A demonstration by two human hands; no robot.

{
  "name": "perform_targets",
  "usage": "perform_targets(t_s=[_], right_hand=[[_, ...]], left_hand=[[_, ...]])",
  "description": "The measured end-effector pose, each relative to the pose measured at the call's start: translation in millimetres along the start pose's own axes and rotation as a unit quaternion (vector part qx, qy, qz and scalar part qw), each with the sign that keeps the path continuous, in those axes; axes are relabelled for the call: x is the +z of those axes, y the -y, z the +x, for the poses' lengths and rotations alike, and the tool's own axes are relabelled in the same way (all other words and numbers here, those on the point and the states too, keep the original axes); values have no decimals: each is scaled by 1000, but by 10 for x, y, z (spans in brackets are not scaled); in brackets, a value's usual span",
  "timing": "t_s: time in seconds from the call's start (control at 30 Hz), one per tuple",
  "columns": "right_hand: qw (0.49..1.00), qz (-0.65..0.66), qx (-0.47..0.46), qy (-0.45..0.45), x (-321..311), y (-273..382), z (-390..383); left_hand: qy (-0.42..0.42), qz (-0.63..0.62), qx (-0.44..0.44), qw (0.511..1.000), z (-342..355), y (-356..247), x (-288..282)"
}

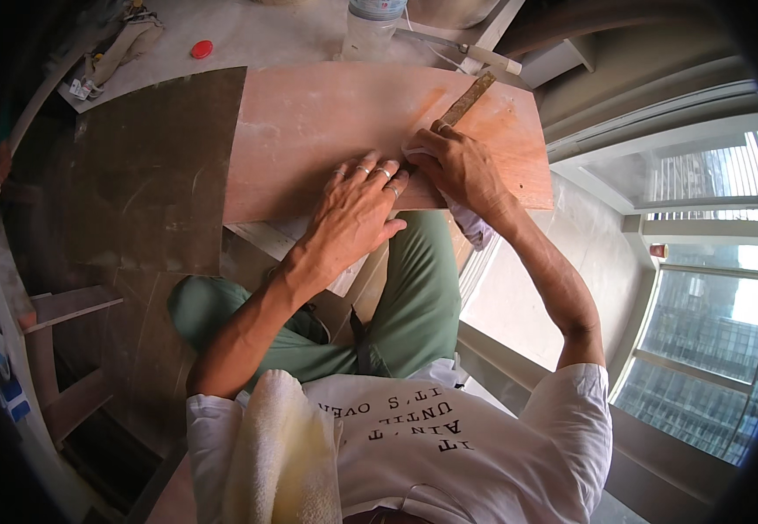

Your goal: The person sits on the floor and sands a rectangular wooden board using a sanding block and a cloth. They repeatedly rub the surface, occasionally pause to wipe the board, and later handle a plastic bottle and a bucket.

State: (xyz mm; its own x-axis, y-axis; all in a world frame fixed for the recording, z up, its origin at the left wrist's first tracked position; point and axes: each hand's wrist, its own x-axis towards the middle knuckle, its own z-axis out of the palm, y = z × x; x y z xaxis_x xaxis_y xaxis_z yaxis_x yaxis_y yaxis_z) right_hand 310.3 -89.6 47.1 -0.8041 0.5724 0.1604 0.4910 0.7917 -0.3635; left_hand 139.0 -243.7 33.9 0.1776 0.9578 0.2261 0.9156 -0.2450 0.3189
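1. Nearest the camera, one pale yellowish towel (287, 445) is hanging down the left front of one white T-shirt (484, 463)
2. One reddish board (309, 122) is lying crosswise in front of the person, beyond the green trousers (422, 279)
3. Of the two hands, the left hand (348, 201) is pressing on the board, its fingers slightly spread and gripping nothing visible
4. Beside it, the right hand (462, 170) is gripping one brown strip (470, 98), while one whitish cloth (473, 229) is hanging below (whether the fingers are pinching that too, I cannot tell)
5. Work on the board seems to be running partway: orange patches are showing at its right, probably the worked area, while the paler, dusty left is seemingly waiting
6. Four rings are showing, three left and one right; one bottle (370, 35), one red cap (201, 50) and one pale-handled tool (497, 59) are resting beyond the board, the cap on the dusty counter (265, 39)
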Motion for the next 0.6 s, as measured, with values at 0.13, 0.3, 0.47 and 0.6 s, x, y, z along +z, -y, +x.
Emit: perform_targets(t_s=[0.13,0.3,0.47,0.6], right_hand=[[995,-41,81,-44,-269,-658,286],[1000,7,-30,1,18,-129,-5],[996,-34,76,-22,-272,-706,300],[998,6,-68,10,8,-93,18]], left_hand=[[1,-5,-2,1000,23,1,8],[32,27,-2,999,19,-16,-19],[10,15,-7,1000,13,-23,18],[27,26,-11,999,29,-21,-18]])
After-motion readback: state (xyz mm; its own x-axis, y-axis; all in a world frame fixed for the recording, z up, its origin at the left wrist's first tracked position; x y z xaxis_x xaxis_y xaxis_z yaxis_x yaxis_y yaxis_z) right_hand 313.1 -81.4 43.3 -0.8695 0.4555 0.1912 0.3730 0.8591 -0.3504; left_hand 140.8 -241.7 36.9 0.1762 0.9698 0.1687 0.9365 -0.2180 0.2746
